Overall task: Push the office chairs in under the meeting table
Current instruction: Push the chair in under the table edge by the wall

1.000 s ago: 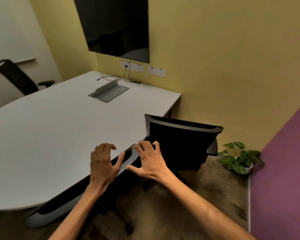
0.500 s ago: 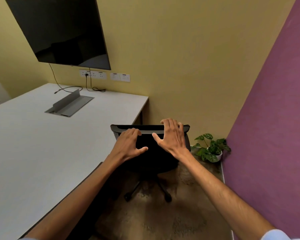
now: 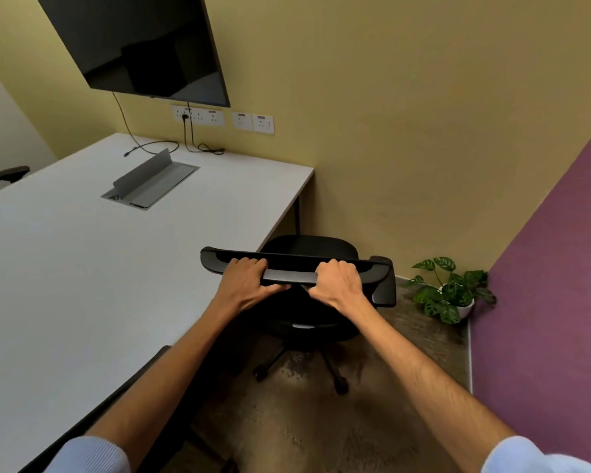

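Left hand (image 3: 243,285) and right hand (image 3: 338,283) grip the chair backrest (image 3: 297,271); push evenly toward the desk (image 3: 116,254) (armrests may catch).

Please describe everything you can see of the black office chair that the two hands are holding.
The black office chair stands upright on the brown carpet beside the white table's corner, not yet under it. It has a curved plastic-looking top rail, a padded seat, one visible armrest and a wheeled star base. The left hand and right hand grip the rail.
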